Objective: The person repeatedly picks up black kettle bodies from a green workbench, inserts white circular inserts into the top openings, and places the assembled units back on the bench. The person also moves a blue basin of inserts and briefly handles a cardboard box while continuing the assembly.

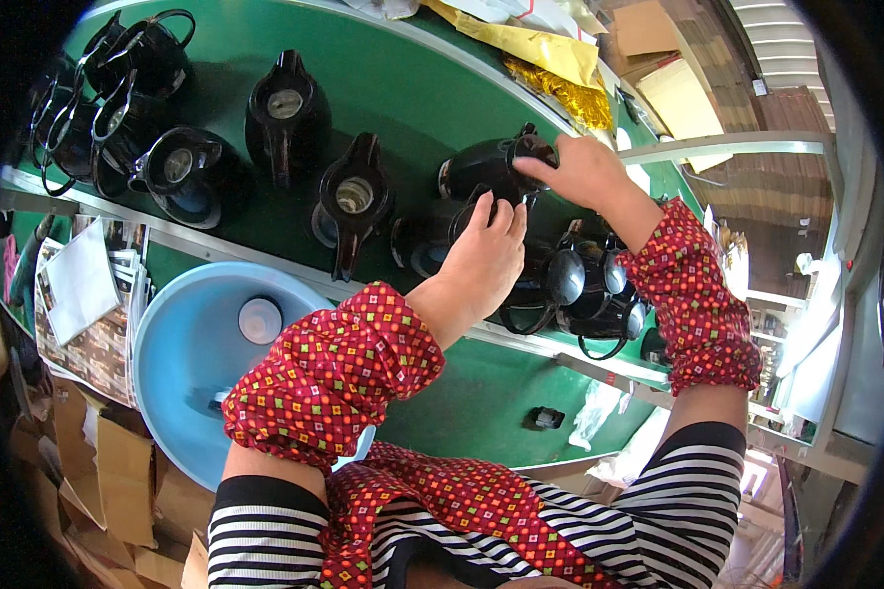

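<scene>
Several black jugs with loop handles stand and lie on a green work surface (403, 98). My right hand (594, 182) grips the top end of a black jug (481, 169) lying on its side, its thumb across the end. My left hand (486, 257) is closed, its fingers curled over the dark handle area between that jug and another black jug (420, 245) lying just below. The fingertips partly hide what they hold. Left of my hands, an open-topped jug (354, 196) and a second upright jug (287, 108) show silvery insides.
More black jugs crowd the far left (133, 118), and others with rounded shiny lids (566, 277) are close below my hands. A blue basin (167, 344) holding a white round piece sits at the near left. Cardboard boxes (118, 471) lie beneath. Yellow wrapping (530, 44) is at the back.
</scene>
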A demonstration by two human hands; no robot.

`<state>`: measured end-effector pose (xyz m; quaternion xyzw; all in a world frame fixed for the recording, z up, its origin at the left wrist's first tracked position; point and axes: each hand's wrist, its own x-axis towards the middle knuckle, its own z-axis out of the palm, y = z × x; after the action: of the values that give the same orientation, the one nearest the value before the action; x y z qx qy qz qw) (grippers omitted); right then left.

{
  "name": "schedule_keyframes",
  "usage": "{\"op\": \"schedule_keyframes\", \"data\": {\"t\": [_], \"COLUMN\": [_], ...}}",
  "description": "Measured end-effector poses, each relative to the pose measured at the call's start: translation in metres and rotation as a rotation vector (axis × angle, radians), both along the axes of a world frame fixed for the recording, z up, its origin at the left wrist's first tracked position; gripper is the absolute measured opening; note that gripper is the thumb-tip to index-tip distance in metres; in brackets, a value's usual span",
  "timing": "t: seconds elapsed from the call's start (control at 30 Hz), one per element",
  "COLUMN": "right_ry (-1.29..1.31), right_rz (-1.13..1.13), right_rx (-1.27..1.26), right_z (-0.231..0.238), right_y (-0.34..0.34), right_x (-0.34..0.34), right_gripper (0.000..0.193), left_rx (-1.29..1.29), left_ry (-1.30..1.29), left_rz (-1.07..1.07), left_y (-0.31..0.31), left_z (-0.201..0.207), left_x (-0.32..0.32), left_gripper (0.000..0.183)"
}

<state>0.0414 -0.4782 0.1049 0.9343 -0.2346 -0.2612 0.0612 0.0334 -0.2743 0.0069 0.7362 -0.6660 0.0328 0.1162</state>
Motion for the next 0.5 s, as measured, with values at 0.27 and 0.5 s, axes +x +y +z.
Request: {"op": "schedule_keyframes", "data": {"t": [0.27, 0.5], "right_ry": [-0.092, -0.140], "right_rz": [0.406, 0.089], "right_rx": [0.135, -0.137], "right_z": [0.003, -0.022], "right_y": [-0.013, 0.010], "right_x": [-0.017, -0.006], "right_gripper": [0.083, 0.082], "left_rx": [-0.040, -0.079], "left_ry": [0.001, 0.014], "left_rz": [0.002, 0.010], "left_y": [-0.001, -0.006], "left_z": [-0.001, -0.005], "left_x": [-0.003, -0.005], "left_gripper": [0.035, 0.032]}}
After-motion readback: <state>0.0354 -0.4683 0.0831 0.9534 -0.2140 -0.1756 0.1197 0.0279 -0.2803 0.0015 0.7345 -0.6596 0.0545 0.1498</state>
